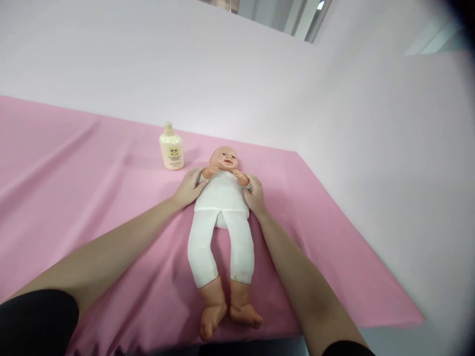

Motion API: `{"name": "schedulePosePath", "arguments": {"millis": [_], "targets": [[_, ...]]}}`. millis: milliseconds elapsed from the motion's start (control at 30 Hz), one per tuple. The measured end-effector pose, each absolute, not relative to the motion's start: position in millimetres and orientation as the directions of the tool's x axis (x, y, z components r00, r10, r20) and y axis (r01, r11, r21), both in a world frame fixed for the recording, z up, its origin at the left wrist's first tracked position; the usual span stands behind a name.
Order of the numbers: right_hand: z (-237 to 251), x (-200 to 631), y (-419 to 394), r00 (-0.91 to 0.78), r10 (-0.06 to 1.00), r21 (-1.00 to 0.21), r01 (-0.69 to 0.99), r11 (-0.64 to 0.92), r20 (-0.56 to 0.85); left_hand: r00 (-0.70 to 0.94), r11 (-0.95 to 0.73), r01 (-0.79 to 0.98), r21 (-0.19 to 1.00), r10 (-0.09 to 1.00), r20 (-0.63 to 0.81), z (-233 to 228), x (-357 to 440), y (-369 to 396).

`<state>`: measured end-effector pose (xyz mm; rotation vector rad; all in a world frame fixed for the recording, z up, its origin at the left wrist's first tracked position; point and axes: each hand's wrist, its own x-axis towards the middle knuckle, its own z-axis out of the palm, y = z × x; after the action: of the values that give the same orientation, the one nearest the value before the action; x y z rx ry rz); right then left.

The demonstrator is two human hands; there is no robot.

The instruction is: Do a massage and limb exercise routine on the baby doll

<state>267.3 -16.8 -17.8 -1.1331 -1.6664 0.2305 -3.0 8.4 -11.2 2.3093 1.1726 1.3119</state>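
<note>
A baby doll (222, 207) in a white top and white leggings lies on its back on a pink sheet (92, 198), head away from me, bare feet toward me. My left hand (190, 187) grips the doll's side under its arm. On the other side, my right hand (254, 194) holds the torso the same way. The doll's arms are bent up toward its face.
A cream lotion bottle (171, 148) stands upright on the sheet just left of the doll's head. A plain white wall rises behind and to the right. The sheet's right edge (356, 237) runs diagonally toward me.
</note>
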Motion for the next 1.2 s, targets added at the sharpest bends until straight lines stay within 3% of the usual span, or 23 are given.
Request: {"name": "schedulePosePath", "arguments": {"millis": [367, 567, 800, 1200], "targets": [[-13.3, 269.4, -18.3, 0.280, 0.821, -0.860, 0.282, 0.426, 0.498, 0.070, -0.568, 0.371, 0.735, 0.806, 0.587, -19.7, -7.3, 17.6], [-15.3, 273.2, -15.7, 0.326, 0.789, -0.848, 0.298, 0.438, 0.521, 0.020, -0.547, 0.330, 0.770, 0.819, 0.573, -24.8, -7.9, 21.4], [-13.6, 269.8, -18.0, 0.348, 0.821, -0.888, 0.268, 0.374, 0.452, 0.034, -0.505, 0.333, 0.796, 0.850, 0.525, -22.0, -7.4, 19.3], [-16.1, 269.6, -15.6, 0.327, 0.821, -0.877, 0.281, 0.390, 0.469, 0.047, -0.491, 0.315, 0.812, 0.863, 0.503, -19.3, -8.2, 17.6]]}}
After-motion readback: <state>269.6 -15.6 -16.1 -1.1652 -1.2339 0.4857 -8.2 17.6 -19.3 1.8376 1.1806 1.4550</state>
